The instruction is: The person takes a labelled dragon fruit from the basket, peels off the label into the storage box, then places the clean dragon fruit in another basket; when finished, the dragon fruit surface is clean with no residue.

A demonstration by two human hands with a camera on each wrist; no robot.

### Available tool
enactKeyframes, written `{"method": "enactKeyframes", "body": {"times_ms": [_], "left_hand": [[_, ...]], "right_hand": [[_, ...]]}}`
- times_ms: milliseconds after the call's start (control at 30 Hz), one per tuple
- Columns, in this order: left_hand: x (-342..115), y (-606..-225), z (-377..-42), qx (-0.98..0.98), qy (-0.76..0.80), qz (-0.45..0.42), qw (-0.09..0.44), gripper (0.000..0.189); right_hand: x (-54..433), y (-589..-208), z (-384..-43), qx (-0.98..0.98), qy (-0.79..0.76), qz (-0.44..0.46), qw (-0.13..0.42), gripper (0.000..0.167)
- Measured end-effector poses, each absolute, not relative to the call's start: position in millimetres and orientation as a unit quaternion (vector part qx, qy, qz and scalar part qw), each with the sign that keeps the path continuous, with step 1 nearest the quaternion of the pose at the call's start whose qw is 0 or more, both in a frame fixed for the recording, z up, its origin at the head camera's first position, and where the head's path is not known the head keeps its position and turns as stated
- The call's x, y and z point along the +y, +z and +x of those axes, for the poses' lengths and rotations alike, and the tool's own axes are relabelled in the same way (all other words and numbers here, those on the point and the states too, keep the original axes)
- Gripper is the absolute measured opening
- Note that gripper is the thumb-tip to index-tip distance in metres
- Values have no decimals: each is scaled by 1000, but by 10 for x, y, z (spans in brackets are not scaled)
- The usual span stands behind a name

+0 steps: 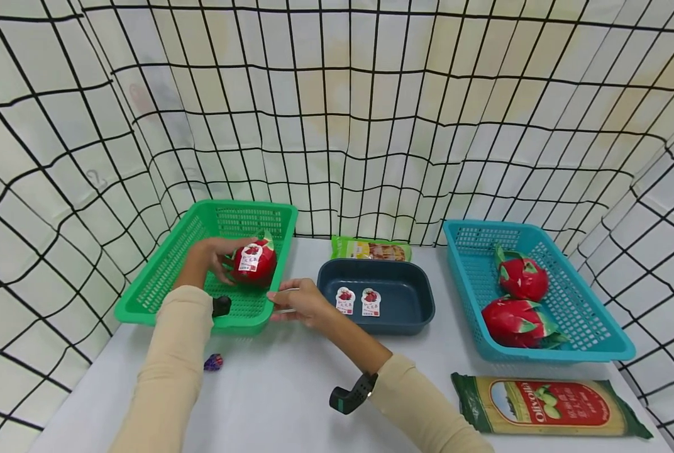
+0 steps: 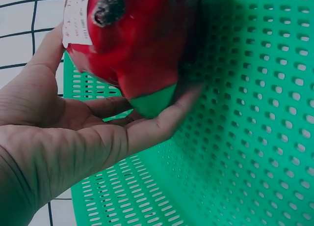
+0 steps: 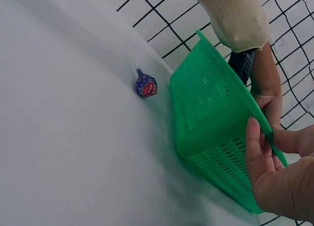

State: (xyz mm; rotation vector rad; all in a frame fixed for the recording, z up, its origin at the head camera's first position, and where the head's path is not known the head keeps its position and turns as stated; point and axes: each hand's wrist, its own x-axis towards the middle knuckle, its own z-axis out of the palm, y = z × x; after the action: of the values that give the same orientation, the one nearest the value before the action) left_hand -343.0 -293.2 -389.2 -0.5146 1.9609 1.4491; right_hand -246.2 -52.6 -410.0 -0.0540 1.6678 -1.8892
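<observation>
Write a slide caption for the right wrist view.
Right fingers grip a green basket by its rim, a wrapped candy lying nearby.

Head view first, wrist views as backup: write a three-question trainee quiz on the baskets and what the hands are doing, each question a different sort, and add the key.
1. Count: how many dragon fruits lie in the light-blue basket?
2. True or false: the right hand pinches the green basket by its rim.
3. Choose: the left hand holds
A) a spaghetti packet
B) a navy tray
C) a stickered dragon fruit

Key: 1. Two. 2. True. 3. C.
</observation>
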Motion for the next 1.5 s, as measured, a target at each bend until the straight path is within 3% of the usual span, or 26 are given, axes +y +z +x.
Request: {"method": "enactKeyframes", "body": {"times_ms": [233,567,933,1267,1500], "left_hand": [[-2977,-3882,-3431,721,569,-214,331,101],[-2950,-3876,-3470,692,580,-231,361,77],[-2952,-3892,-3452,710,575,-168,369,89],[-2975,-3813,-3377,743,557,-148,340,84],[-2977,-3635,-3340,771,570,-118,260,91]], "right_hand": [[-550,-4114,-2457,623,-721,-30,301,20],[-544,-4145,-2458,630,-717,-42,295,23],[-539,-4148,-2428,632,-720,-40,284,21],[-549,-4175,-2397,629,-726,-45,274,21],[-553,-4181,-2384,624,-738,-49,251,20]]}}
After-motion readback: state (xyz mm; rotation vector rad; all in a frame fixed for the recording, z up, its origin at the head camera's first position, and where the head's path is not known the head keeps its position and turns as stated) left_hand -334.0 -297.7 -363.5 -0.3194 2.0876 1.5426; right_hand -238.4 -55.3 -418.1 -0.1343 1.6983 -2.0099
